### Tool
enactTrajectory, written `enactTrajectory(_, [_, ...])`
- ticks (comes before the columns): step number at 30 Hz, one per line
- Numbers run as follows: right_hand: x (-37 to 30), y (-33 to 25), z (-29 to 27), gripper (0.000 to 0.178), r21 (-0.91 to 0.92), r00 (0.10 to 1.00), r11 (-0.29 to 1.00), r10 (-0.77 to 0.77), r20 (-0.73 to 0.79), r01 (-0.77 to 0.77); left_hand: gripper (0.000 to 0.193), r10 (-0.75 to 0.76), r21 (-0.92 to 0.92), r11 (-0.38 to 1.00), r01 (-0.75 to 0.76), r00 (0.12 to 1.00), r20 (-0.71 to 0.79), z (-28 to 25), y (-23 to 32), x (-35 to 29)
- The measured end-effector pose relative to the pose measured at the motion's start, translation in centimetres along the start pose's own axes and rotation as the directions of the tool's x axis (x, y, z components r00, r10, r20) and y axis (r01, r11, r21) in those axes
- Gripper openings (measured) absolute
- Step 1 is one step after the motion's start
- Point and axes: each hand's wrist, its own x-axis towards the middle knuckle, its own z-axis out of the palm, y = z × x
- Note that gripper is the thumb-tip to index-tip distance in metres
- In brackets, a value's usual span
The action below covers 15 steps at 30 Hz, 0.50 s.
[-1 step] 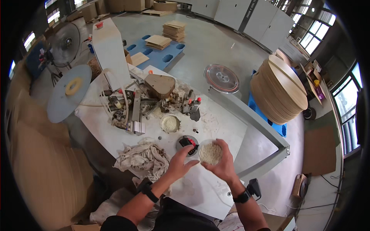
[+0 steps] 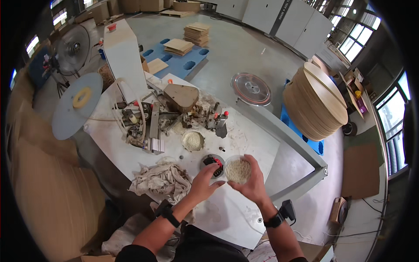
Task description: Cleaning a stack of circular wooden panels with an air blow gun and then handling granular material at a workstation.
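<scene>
My right hand [image 2: 251, 180] grips a clear round tub [image 2: 238, 170] of whitish pellets between thumb and fingers, above the white machine table. To its left, my left hand [image 2: 206, 183] is curved with thumb and fingers apart and nothing in it. Just beyond the left fingertips, a black and red control panel [image 2: 214, 167] sits in the tabletop, partly covered by that hand. Farther back, more whitish pellets [image 2: 192, 141] fill a round opening in the table. A crumpled, stained cloth [image 2: 161, 181] lies left of my left hand.
Machine parts with hoses [image 2: 150, 126] occupy the table's far left, beside a pale upright housing [image 2: 125, 59]. A grey metal frame [image 2: 286, 131] runs along the right side. Past it stands a stack of round boards [image 2: 314, 102]. A large translucent disc [image 2: 78, 105] is at left.
My right hand and the tub have shifted very slightly upward in the picture. The left hand has hardly moved.
</scene>
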Motion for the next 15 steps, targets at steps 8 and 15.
enactTrajectory(8, [8.8, 2.3, 4.7, 0.083, -0.209, 0.990, 0.969, -0.123, 0.070, 0.136, 0.078, 0.223, 0.270, 0.910, -0.314, 0.921, 0.320, 2.9, -5.1, 1.7])
enactTrajectory(15, [12.1, 3.1, 8.1, 0.088, -0.325, 0.972, 0.937, -0.052, 0.230, 0.127, 0.083, 0.132, 0.261, 0.936, -0.238, 0.922, 0.364, 3.3, -3.4, -1.7])
